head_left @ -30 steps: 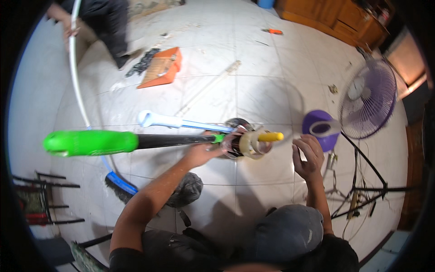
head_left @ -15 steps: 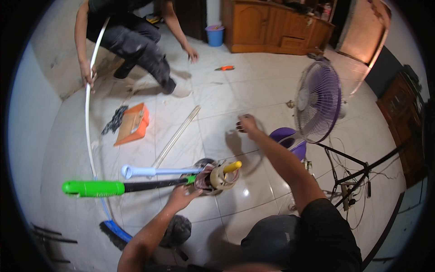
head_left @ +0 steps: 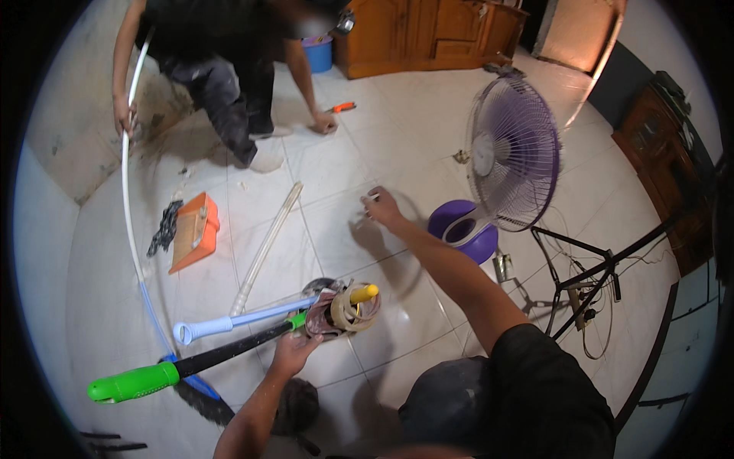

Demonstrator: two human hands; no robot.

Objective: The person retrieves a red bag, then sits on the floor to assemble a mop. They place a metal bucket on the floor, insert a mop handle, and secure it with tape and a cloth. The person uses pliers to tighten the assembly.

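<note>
My left hand (head_left: 292,355) is closed at the near side of a tan and brownish container (head_left: 321,321), its thumb against the edge and the other fingers partly hidden. Out of the container, leaning left, come a long tool with a bright green grip (head_left: 136,382) and black shaft, and a light-blue hollow handle (head_left: 206,329). A yellow handle (head_left: 370,292) sticks up beside a tan ring. Reaching forward over the tiles, my right hand (head_left: 382,206) has its fingers curled together; a small pale thing shows at the fingertips, too small to name.
A purple bucket (head_left: 482,243) and purple fan (head_left: 516,153) stand right, near cables and a black stand (head_left: 585,279). Left lie an orange dustpan (head_left: 202,237), clear tube (head_left: 267,249) and blue broom head (head_left: 199,390). A co-worker (head_left: 229,92) crouches ahead, holding a white pole (head_left: 126,183).
My view has turned and shifted, so the scene sits further left and the handles slant more. The co-worker has leaned forward, lowering a hand to the floor near an orange-handled tool.
</note>
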